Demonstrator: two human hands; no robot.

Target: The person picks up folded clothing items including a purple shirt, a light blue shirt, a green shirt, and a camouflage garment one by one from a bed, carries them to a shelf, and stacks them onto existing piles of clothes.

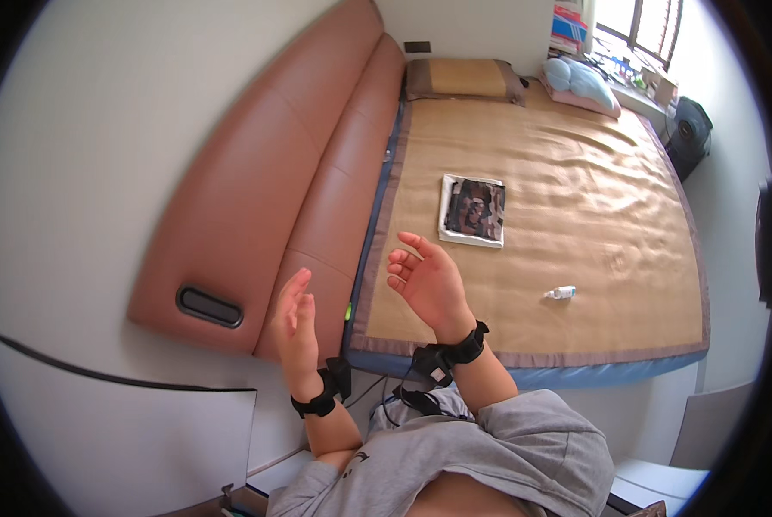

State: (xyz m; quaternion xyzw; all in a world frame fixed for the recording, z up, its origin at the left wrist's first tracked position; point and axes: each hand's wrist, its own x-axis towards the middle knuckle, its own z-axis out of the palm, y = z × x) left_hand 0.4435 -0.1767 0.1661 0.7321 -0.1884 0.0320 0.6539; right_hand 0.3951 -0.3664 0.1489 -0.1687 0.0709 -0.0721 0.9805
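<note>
Both of my hands are raised in front of me with nothing in them. My left hand (296, 333) is held upright before the brown padded headboard (324, 249), its thumb away from the fingers. Over the near left part of the bed mat (528, 258), my right hand (430, 282) has loosely curled fingers and a raised thumb. Just beyond it lies a folded camouflage cloth (477, 208) on top of a folded white cloth (446, 236). A small white bottle (561, 293) rests on its side to the right. Black straps with small devices circle both wrists.
A tan pillow (466, 79) lies at the far end of the bed, beside a light blue cushion (579, 81). A black fan-like object (688, 132) stands past the bed's right edge. Cluttered small items fill the windowsill. Cables hang near my lap.
</note>
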